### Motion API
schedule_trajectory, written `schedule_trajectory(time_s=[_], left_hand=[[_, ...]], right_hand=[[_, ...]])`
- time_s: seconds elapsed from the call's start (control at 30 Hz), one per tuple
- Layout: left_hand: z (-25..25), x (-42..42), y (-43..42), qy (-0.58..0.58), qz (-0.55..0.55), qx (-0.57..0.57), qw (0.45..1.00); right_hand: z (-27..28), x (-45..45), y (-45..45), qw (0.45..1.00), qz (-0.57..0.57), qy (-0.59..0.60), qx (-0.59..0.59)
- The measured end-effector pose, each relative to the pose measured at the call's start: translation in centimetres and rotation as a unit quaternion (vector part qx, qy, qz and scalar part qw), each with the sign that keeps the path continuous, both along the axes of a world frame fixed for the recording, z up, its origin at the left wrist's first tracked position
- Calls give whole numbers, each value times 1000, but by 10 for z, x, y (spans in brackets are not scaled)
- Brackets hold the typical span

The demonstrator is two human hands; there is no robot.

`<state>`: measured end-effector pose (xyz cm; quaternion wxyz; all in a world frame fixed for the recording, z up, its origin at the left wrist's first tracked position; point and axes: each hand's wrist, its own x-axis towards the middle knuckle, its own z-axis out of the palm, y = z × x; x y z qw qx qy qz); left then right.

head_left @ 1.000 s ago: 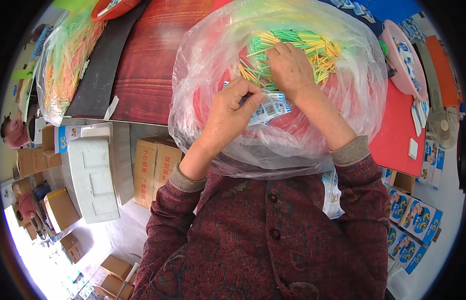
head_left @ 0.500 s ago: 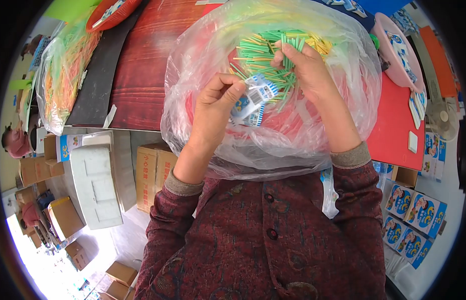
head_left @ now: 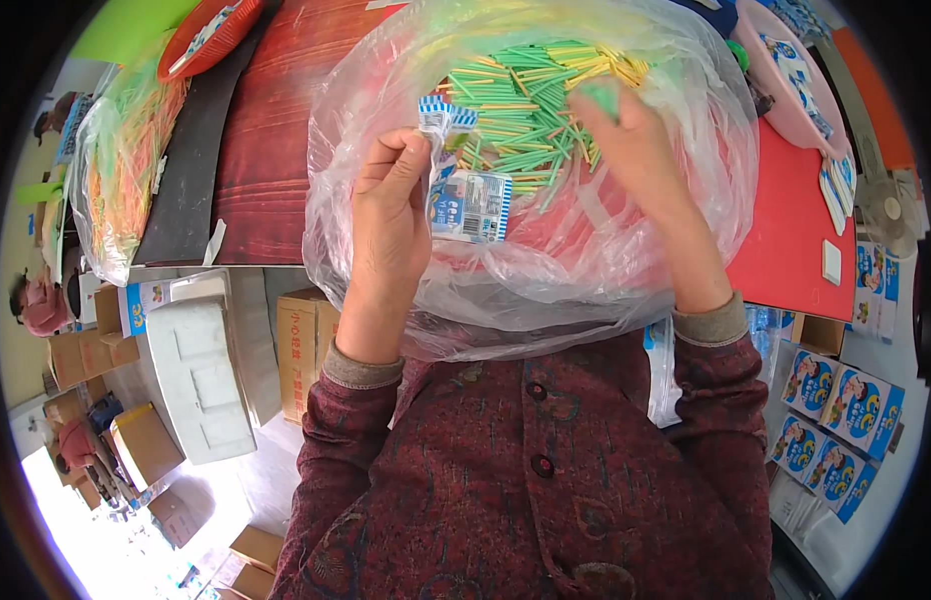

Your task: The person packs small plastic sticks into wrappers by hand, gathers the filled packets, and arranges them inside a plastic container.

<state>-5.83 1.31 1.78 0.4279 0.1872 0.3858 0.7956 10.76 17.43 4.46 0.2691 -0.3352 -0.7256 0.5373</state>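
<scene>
A large clear plastic bag (head_left: 546, 300) lies open on the table, with many green and yellow sticks (head_left: 516, 110) inside. My left hand (head_left: 391, 195) pinches small blue-and-white printed packets (head_left: 473, 208) at the bag's left side; one hangs below the fingers and another stands up beside them. Over the right part of the sticks is my right hand (head_left: 636, 135), blurred by motion. Its fingers are closed round something green, which looks like a bunch of the sticks.
A red basket (head_left: 211, 40) and a bag of coloured sticks (head_left: 126, 170) are at the left. To the right stands a pink basin (head_left: 786, 80) with packets. Cartons (head_left: 301, 350) and a white foam box (head_left: 201, 370) sit below the table; people are at far left.
My left hand has moved left and the packets have swung apart. The right hand, holding green sticks, has shifted slightly right and is now blurred. The whole view has shifted a little.
</scene>
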Motion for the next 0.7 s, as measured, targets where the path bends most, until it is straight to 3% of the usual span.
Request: schedule_trajectory(time_s=[0.03,0.07,0.13,0.17,0.23,0.47,0.53,0.7], left_hand=[[0,1,-1,4,1,-13,1000],[0,3,-1,6,2,-25,1000],[0,6,-2,-13,-9,-26,1000],[-1,7,-2,-33,-19,-25,999],[-1,8,-2,-34,-18,-30,999],[-7,6,0,-33,-38,-25,998],[-9,6,-1,-35,-36,-27,998],[-12,5,-1,-31,-38,-27,998]], right_hand=[[-6,-2,-2,982,7,-72,175],[-9,-2,-3,982,7,-73,175],[-12,-3,-7,928,93,-193,306],[-12,-3,-8,927,94,-194,306],[-4,-5,-13,881,149,-305,330],[-25,-8,-15,821,161,-272,476],[-20,-10,-18,793,170,-320,490],[-21,-9,-9,803,160,-324,473]])
